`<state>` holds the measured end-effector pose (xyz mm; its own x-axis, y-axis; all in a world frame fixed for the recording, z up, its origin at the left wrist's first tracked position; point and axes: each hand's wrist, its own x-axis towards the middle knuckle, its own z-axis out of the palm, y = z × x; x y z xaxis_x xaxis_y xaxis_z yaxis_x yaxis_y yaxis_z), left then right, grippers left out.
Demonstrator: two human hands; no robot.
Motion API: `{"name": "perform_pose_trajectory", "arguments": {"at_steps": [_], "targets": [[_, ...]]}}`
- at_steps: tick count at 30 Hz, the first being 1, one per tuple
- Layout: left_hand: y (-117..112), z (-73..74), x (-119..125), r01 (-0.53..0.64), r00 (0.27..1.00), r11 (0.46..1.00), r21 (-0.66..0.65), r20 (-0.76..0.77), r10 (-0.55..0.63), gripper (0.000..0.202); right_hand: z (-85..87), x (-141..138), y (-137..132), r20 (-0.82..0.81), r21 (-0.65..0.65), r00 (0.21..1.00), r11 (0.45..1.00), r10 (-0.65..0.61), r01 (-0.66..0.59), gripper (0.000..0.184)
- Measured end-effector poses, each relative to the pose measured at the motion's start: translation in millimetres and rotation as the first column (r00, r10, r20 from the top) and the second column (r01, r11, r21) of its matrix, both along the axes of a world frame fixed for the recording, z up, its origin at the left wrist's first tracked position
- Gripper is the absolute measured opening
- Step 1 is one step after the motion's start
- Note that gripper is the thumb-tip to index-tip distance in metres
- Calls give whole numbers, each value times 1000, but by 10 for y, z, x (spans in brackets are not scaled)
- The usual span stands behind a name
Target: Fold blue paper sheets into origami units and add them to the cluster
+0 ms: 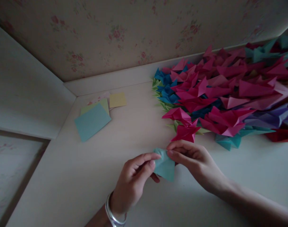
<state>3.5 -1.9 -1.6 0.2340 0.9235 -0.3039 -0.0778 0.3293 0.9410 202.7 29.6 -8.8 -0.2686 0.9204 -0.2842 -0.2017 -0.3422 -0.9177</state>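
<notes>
Silver bangles sit behind left grip — right grip also pinches teal paper.

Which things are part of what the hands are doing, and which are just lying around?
In use now:
- teal paper
- left hand and right hand, both holding it

Just lying there, it seems:
- blue sheet
- green sheet
- yellow sheet
- folded papers

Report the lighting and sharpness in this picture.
Head view: dim overall, the flowered wallpaper in gloom; head view: the white tabletop looks brightest left of the folded paper pile, darker toward the bottom edge; head view: the held blue paper seems slightly soft, while the silver bracelet glints.
</notes>
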Motion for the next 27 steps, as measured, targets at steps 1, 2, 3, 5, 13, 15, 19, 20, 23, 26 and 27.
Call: {"name": "perform_pose_trajectory", "arguments": {"at_steps": [1,2,3,5,13,15,19,20,23,26,27], "targets": [[-5,6,-21,35,998,999,-30,50,-34,19,-12,16,12,4,5,1000,1000,0,0,18],[-10,12,-40,75,992,996,-53,102,-70,25,-23,36,21,7,16,1000,1000,11,-11,19],[-13,17,-55,109,984,992,-63,149,-99,33,-31,59,26,8,34,999,999,33,-33,21],[-14,23,-69,116,980,993,-28,167,-110,41,-25,107,18,-1,76,995,992,103,-102,27],[72,55,-60,15,963,966,257,-262,55,21,127,128,-31,386,364,900,863,203,-351,19],[86,70,-53,36,962,961,274,-269,41,26,120,115,-20,462,431,875,825,145,-365,16],[64,68,-27,67,958,979,193,-285,-10,27,75,107,-27,511,407,847,827,146,-388,15],[51,62,-20,73,946,979,190,-323,-8,26,66,106,-34,528,401,839,831,134,-386,16],[22,47,-7,93,896,970,225,-443,17,20,46,100,-50,562,428,824,826,73,-365,16],[20,39,-1,138,861,961,242,-508,4,17,27,94,-44,550,494,835,797,21,-346,13],[22,38,0,153,849,958,241,-528,-3,18,19,92,-39,543,516,839,782,16,-349,12]]}}
